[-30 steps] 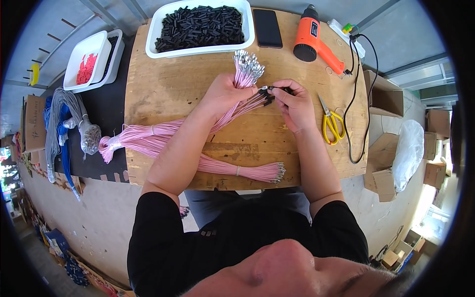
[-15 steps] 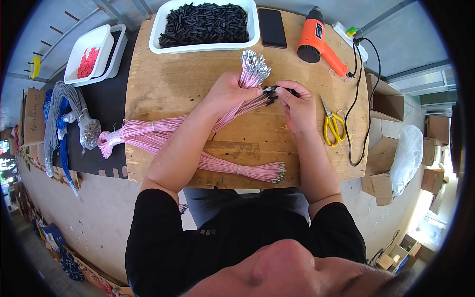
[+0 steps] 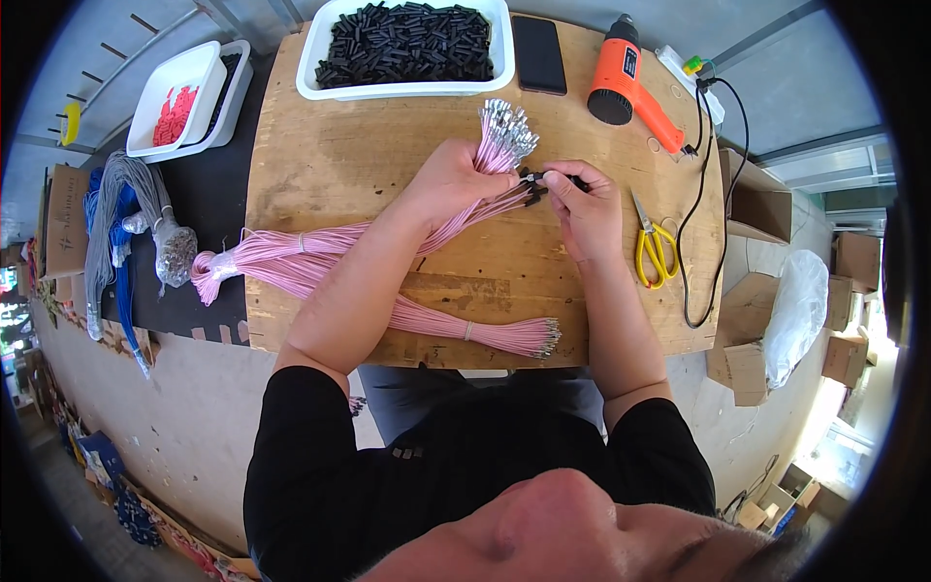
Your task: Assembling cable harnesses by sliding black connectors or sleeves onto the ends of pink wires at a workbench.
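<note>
My left hand [image 3: 454, 186] is closed around a bundle of pink wires [image 3: 497, 153], whose silver metal ends fan out above the fist. Between its thumb and finger, a wire end points toward my right hand [image 3: 588, 206]. Thumb and fingers of the right hand are pinched on small black sleeves [image 3: 578, 182], one of them meeting that wire end. Just below, several pink wires leave the left hand with black sleeves [image 3: 532, 197] on their tips. Another pink wire bundle [image 3: 475, 332], tied with a band, lies nearer me on the wooden table [image 3: 388, 126].
A white tray [image 3: 308, 76] of black sleeves and a phone [image 3: 539, 54] are at the back. To the right lie an orange heat gun [image 3: 621, 78], its black cord and yellow-handled scissors [image 3: 656, 254]. Leftward are a white tub [image 3: 208, 73] of red pieces and grey wires [image 3: 155, 194].
Both hands keep almost the same pose, with only a slight shift at the right fingertips by the wire end. The whole view has moved a little.
</note>
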`<action>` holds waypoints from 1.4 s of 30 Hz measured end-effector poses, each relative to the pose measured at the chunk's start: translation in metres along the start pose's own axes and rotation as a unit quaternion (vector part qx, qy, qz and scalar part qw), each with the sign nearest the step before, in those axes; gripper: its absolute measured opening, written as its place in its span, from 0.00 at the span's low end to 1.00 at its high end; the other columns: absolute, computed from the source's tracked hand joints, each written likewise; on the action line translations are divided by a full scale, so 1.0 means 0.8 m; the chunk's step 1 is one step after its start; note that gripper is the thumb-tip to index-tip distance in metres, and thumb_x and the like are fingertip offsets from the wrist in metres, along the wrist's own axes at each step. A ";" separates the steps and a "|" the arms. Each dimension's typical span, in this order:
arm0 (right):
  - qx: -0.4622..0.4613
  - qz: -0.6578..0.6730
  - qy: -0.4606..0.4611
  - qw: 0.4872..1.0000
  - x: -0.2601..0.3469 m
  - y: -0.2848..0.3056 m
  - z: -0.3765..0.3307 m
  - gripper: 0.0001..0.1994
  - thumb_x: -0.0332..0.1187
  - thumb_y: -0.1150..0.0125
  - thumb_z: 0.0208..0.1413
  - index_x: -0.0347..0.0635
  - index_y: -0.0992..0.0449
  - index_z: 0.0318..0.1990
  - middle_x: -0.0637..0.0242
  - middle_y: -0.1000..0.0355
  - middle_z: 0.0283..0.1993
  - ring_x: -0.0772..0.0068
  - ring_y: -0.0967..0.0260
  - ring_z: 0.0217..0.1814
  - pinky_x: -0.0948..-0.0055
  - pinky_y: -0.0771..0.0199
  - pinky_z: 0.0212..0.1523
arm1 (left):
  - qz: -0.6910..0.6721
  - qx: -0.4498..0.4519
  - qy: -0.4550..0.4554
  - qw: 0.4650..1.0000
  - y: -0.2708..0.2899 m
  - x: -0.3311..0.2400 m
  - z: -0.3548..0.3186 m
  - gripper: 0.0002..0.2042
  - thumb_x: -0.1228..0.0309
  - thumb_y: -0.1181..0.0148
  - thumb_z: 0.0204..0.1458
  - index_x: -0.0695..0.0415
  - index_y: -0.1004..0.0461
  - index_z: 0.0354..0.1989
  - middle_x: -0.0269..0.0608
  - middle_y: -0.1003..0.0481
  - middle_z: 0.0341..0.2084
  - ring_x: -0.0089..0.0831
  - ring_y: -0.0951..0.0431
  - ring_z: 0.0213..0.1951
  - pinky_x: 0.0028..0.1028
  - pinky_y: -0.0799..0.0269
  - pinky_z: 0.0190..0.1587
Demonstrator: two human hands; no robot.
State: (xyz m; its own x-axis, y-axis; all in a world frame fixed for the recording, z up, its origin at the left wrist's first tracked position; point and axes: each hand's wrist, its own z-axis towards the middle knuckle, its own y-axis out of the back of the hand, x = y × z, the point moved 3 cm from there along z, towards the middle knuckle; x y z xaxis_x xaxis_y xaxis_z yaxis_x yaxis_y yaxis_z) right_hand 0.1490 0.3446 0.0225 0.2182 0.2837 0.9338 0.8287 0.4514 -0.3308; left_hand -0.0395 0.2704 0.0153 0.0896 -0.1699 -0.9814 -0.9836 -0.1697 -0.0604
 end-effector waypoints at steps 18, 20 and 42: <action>0.043 0.134 -0.107 0.984 -0.002 0.018 0.011 0.10 0.32 0.42 0.67 0.33 0.23 0.46 0.65 0.25 0.36 0.85 0.43 0.26 0.87 0.50 0.20 | 0.014 0.009 0.018 1.000 0.002 -0.001 0.001 0.08 0.72 0.31 0.53 0.65 0.20 0.34 0.36 0.21 0.26 0.22 0.23 0.29 0.23 0.28 0.34; 0.057 0.146 -0.114 0.981 -0.005 0.020 0.012 0.10 0.34 0.42 0.68 0.34 0.23 0.46 0.64 0.25 0.37 0.84 0.43 0.26 0.87 0.50 0.19 | 0.006 0.019 0.013 1.000 0.001 -0.002 0.001 0.08 0.72 0.31 0.53 0.65 0.20 0.34 0.36 0.21 0.26 0.22 0.23 0.29 0.24 0.28 0.34; 0.055 0.145 -0.119 0.981 -0.003 0.013 0.010 0.08 0.30 0.39 0.65 0.34 0.22 0.44 0.66 0.24 0.34 0.85 0.41 0.25 0.86 0.48 0.20 | -0.021 0.026 0.015 0.999 0.001 0.001 0.001 0.10 0.69 0.29 0.52 0.65 0.18 0.35 0.36 0.20 0.27 0.20 0.24 0.29 0.24 0.28 0.33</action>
State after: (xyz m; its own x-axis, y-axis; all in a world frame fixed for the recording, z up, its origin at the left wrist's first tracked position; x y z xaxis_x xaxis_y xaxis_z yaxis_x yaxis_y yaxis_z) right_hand 0.1533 0.3554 0.0156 0.2993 0.5969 0.7444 0.6855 0.4081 -0.6029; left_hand -0.0400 0.2707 0.0144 0.1341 -0.1937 -0.9719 -0.9858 -0.1257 -0.1110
